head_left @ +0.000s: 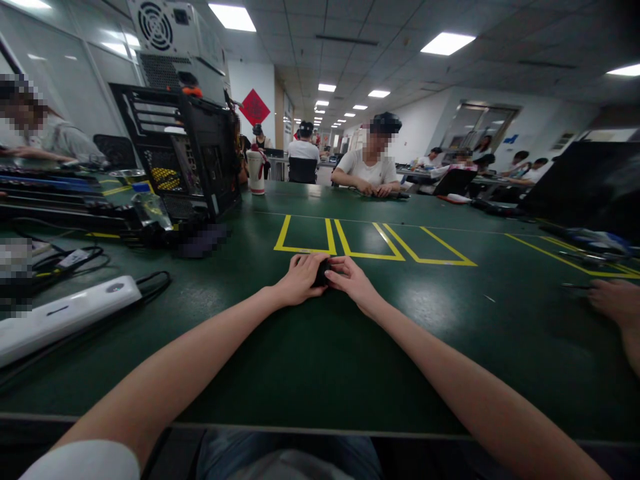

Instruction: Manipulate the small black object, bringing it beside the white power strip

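Note:
A small black object [323,273] with a rounded shape sits between my two hands, low over the green table [320,360]; its kind is hidden by my fingers. My left hand [299,279] wraps around its left side, fingers on the far side and thumb at the near edge. From the right, my right hand [352,279] grips it between bent fingers and thumb. Just beyond both hands, yellow tape outlines [306,250] mark the tabletop.
At left stand an open black computer case [200,153], a white power strip [70,319] and cables [75,259]. A white cup [257,170] is farther back. Another person's hand [617,300] rests at right near metal tools. A co-worker [373,160] sits opposite.

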`<state>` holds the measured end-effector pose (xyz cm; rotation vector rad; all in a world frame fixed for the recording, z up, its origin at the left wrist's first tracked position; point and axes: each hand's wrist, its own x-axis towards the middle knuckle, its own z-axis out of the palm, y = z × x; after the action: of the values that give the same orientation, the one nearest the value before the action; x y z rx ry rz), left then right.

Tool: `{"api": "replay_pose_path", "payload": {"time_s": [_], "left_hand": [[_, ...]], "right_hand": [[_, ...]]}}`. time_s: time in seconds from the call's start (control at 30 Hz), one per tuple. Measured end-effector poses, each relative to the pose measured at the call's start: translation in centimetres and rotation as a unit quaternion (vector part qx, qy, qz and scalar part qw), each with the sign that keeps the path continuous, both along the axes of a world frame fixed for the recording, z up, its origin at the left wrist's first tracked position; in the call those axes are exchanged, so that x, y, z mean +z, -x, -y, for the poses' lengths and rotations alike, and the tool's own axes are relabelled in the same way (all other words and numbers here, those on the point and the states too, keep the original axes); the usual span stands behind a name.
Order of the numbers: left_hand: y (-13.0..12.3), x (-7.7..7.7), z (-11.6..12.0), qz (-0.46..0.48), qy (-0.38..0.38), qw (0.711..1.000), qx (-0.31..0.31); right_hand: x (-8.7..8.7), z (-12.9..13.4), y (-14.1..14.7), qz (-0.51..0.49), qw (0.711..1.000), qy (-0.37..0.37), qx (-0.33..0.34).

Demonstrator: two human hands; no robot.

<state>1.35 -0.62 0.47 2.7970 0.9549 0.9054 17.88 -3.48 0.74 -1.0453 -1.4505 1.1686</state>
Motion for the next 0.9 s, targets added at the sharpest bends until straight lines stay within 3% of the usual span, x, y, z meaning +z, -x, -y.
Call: {"api": "replay_pose_path", "payload": {"time_s": [0.27,0.6,0.77,0.9], "left_hand": [[0.07,0.11,0.11,-0.008,-0.005,1.0,-0.002],[0.08,0.28,0.25,-0.006,0.007,1.0,-0.001],[0.12,0.16,0.11,-0.005,0.003,1.0,-0.003],[0.04,0.07,0.0,-0.004,-0.001,1.0,-0.003]], "right_hand": [[-0.04,0.02,-0.04,0.014,0.999,-0.041,0.022],[-0.44,-0.5,-0.35,0.006,1.0,0.009,0.011],[-0.08,-0.16,-0.55,0.005,0.999,-0.017,0.048],[0.0,0.01,-0.4,-0.003,0.999,-0.017,0.033]]}}
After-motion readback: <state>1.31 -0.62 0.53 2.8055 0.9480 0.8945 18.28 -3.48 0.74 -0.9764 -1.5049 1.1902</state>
